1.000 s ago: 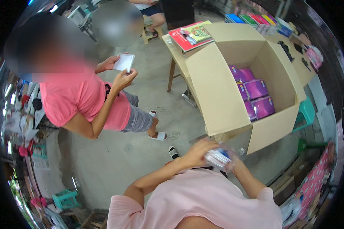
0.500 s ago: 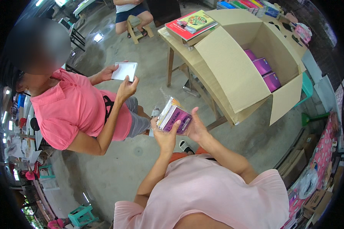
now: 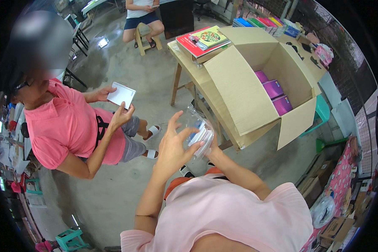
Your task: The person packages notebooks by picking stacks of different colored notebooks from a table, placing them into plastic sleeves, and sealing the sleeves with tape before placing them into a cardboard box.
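Observation:
In front of my body I have a clear plastic-wrapped pack of small notebooks, its page edges turned up toward me. My right hand grips the pack from its right side, the fingers mostly hidden behind it. My left hand is spread at the pack's left, with the thumb tip against or just over the wrapping; actual contact is hard to tell. Loose plastic film sticks up at the pack's far end. Several purple packs lie inside the open cardboard box to the right.
The box rests on a wooden table beside a stack of books. At left, a co-worker in a pink shirt holds a white spiral notepad. Another person sits on a wooden stool farther off. A green stool stands lower left.
The pack has turned from its purple cover to its page edges. My left hand has let go and spread its fingers. The view has shifted, so the box appears farther left.

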Demonstrator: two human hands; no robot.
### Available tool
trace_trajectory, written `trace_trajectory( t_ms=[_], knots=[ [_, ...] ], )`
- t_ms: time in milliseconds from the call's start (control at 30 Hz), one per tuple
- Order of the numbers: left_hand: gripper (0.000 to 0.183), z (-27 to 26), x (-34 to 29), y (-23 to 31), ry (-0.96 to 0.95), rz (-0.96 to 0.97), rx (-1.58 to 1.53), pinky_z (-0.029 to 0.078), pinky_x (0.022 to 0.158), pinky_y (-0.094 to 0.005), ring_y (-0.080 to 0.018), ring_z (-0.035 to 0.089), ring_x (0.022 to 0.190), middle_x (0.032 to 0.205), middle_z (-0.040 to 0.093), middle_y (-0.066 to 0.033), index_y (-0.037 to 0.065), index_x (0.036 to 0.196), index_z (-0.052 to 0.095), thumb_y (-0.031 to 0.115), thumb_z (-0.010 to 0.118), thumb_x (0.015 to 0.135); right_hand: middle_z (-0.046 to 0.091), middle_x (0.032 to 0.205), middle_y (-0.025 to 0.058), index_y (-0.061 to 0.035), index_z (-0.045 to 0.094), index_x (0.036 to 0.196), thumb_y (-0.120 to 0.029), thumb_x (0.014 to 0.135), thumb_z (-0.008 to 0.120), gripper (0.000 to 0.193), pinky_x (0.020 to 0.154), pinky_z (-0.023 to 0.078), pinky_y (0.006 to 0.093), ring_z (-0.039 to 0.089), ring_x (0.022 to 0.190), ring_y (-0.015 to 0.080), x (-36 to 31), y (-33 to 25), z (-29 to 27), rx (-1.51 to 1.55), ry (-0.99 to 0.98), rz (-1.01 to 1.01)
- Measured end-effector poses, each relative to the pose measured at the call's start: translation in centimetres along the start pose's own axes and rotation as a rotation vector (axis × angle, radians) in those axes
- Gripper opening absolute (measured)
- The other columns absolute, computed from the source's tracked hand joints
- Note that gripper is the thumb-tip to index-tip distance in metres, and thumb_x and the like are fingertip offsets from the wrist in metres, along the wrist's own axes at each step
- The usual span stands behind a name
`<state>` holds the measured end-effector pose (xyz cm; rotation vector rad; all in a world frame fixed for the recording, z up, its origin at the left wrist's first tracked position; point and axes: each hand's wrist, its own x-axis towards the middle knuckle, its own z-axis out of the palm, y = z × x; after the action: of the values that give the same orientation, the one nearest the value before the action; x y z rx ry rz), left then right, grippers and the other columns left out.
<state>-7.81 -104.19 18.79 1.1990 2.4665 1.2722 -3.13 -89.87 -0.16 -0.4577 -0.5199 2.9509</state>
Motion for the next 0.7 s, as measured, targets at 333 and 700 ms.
trace_trajectory(
  t_ms=[333,700],
  knots=[
    [0.050,2.0,-0.5,-0.4,-0.134,-0.086,0.035,0.054,0.081,-0.0428,-0.0357,0.066,0.096,0.137,0.047,-0.0168,0.007,0.106,0.062,0.021,0.085,0.064,0.060,0.111,0.0117,-0.0160,0.051,0.127,-0.048,0.094,0.046,0.046,0.084,0.056,0.0440,0.062,0.098,0.0269,-1.2,1.1,-0.5,-0.032,0.077,-0.010],
    [0.038,2.8,-0.3,-1.1,-0.111,-0.067,-0.266,0.053,0.085,-0.0378,-0.0339,0.061,0.108,0.136,0.048,-0.0171,0.008,0.110,0.057,0.000,0.067,0.074,0.058,0.121,0.0115,-0.0152,0.052,0.128,-0.050,0.095,0.041,0.049,0.095,0.050,0.0505,0.058,0.111,0.0302,-1.9,0.4,0.0,0.463,-0.388,0.205]
  ],
)
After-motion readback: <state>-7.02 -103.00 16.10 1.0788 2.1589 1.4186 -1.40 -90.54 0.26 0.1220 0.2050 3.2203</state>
